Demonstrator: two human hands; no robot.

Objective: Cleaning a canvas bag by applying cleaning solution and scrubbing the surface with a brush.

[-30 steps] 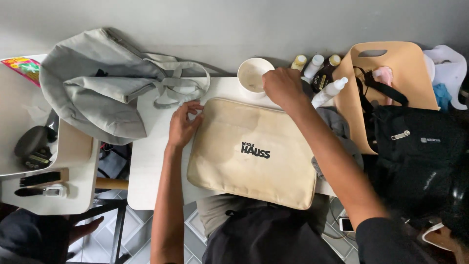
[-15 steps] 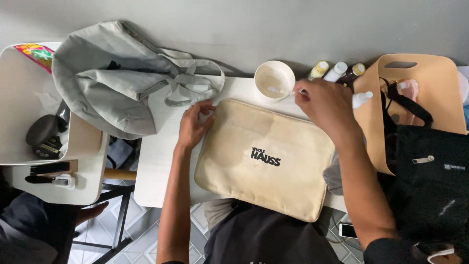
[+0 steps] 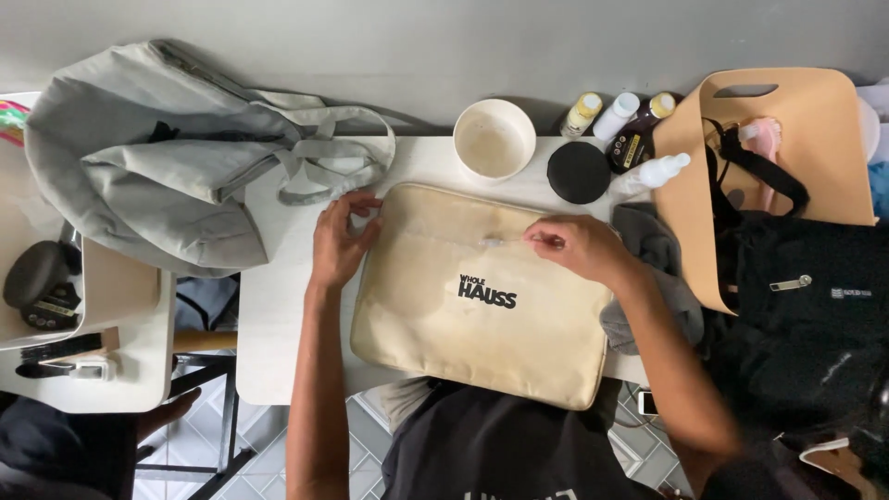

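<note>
Right hand (image 3: 574, 248) pinches the zipper pull (image 3: 493, 242) on the beige laptop sleeve (image 3: 482, 296), which lies flat on the white table (image 3: 278, 315). Left hand (image 3: 341, 243), fingers curled, pins the sleeve's corner. Zipping looks underway; a steady, straight pull is called for.

At the worktop's (image 3: 278, 315) front edge lies a matt beige cloth sleeve (image 3: 482, 296), faintly soiled, on the smooth white top, with soft grey fabric backpack (image 3: 157, 176) at the left corner and a glossy cream bowl (image 3: 494, 141) at the back edge.
</note>
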